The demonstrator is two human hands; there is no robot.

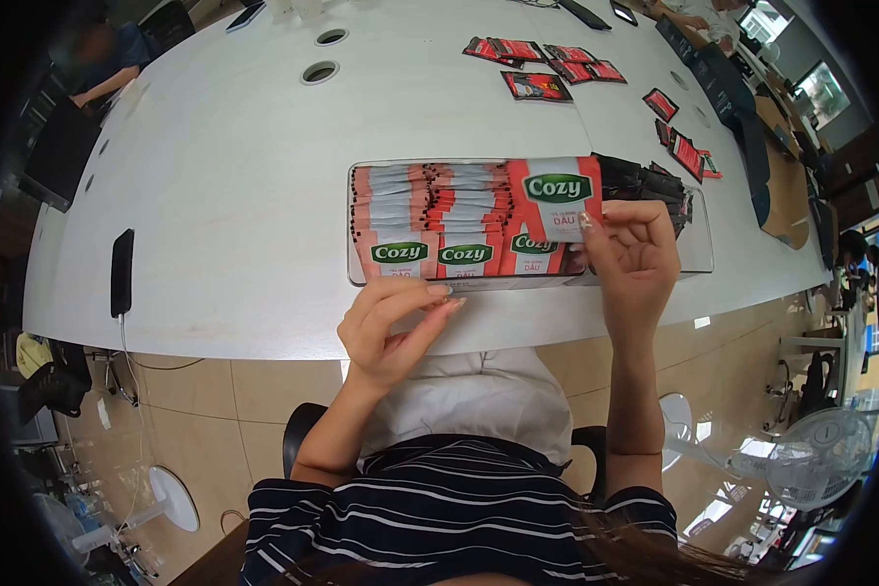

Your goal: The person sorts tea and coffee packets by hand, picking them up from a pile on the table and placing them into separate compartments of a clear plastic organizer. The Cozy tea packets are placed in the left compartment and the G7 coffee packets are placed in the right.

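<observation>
My right hand (637, 249) is closed, pinching a red and grey Cozy tea sachet (554, 193) by its lower right corner. That sachet is held over the right part of a clear box (353, 220), in front of dark sachets (645, 181). Inside the box, overlapping rows of Cozy sachets (397, 252) lie with their labels facing up. My left hand (389, 324) is near the box's front edge, thumb and fingertips drawn together in a pinch. I see nothing between them.
Red and black sachets (537, 86) lie in loose groups toward the back and right of the white table (215, 215). A black phone (122, 272) with a cable is at the left. Cardboard boxes (776, 176) line the right edge. Another person's arm (107, 88) rests at the far left.
</observation>
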